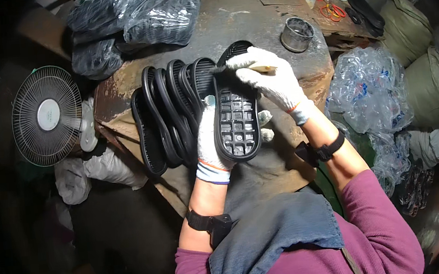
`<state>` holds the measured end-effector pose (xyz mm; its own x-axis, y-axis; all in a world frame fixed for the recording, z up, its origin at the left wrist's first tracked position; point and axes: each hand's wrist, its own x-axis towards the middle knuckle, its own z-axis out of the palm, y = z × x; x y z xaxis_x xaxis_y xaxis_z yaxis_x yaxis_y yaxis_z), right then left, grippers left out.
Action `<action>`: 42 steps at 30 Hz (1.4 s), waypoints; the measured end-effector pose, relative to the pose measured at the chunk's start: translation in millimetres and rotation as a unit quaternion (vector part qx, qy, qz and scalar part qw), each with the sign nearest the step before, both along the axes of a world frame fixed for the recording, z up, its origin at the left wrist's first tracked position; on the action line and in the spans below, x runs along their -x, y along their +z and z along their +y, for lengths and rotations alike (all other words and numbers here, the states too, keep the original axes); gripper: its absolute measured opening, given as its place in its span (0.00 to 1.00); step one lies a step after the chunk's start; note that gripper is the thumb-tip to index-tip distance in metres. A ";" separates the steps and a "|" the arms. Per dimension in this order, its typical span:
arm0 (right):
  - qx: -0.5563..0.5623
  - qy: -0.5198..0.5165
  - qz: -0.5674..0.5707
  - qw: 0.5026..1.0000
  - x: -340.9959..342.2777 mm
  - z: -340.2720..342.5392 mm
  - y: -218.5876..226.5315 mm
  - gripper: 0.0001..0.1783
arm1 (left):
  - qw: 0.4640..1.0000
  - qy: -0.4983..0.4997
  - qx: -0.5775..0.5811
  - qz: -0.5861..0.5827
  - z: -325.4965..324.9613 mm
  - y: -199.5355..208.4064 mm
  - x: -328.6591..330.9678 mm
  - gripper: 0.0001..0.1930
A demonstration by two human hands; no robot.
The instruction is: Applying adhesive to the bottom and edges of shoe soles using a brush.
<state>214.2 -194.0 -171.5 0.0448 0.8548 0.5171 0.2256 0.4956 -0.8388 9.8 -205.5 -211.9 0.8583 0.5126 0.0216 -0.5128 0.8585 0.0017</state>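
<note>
While the worn brown worktop (243, 22) spreads across the middle of the view, a heap of clear plastic bags (367, 90) sits beyond its right side, and black bundles wrapped in clear film (136, 19) rest at its far left. A round wire-caged fan (48, 115) stands off the left edge. Several black shoe soles (168, 118) form an overlapping row at the left part of the worktop, tilted against one another. Just right of them, the held sole (237, 117) is raised at the near side, its gridded face turned up toward the camera. Both hands wear white knit gloves: the left hand (210, 138) curls around this sole, thumb along its left rim and stained fingertips showing past its right rim; the right hand (274, 77) is closed on a brush (264, 69) with a pale handle. Near the right hand stands a round, smeared, open container (296, 34). Smallest, the brush has its dark end over the sole's upper part; contact there is unclear.
</note>
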 end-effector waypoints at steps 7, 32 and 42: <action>-0.078 0.026 -0.167 0.983 13.1 -45.6 15.9 0.11 | 0.995 0.045 -0.086 -0.005 4.2 11.1 -5.2 0.33; 0.114 0.024 -0.034 0.993 54.6 -91.0 29.3 0.12 | 0.773 0.269 -0.368 0.441 17.0 49.5 36.9 0.26; 0.054 -0.162 -0.032 0.985 -10.8 -19.3 32.7 0.12 | 0.831 0.172 -0.331 0.413 -14.3 58.5 49.4 0.24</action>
